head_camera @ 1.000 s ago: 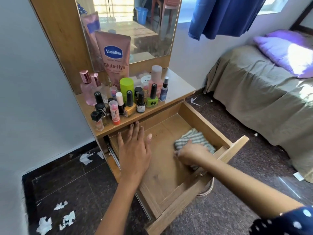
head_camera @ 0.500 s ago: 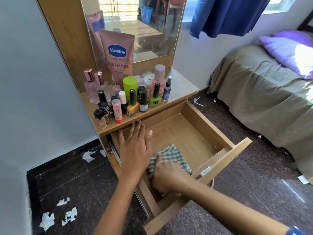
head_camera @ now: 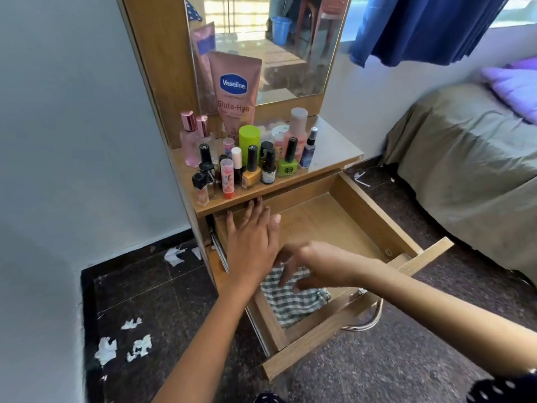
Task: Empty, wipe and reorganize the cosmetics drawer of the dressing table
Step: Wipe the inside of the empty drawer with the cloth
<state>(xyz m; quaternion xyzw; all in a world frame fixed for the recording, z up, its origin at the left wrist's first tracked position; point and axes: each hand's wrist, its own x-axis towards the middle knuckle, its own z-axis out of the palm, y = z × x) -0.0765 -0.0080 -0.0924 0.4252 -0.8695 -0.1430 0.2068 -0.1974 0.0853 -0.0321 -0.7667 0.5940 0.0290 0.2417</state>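
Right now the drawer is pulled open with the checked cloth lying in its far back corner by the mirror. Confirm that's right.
Not quite. The drawer is pulled open, but the checked cloth lies at its front end, nearest the person, under the right hand, not in the back corner. The head view shows it.

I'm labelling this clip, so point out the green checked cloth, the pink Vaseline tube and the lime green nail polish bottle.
Green checked cloth [head_camera: 293,303], head view, middle of fabric.
Pink Vaseline tube [head_camera: 234,88], head view, blue logo.
Lime green nail polish bottle [head_camera: 287,167], head view, glass body.
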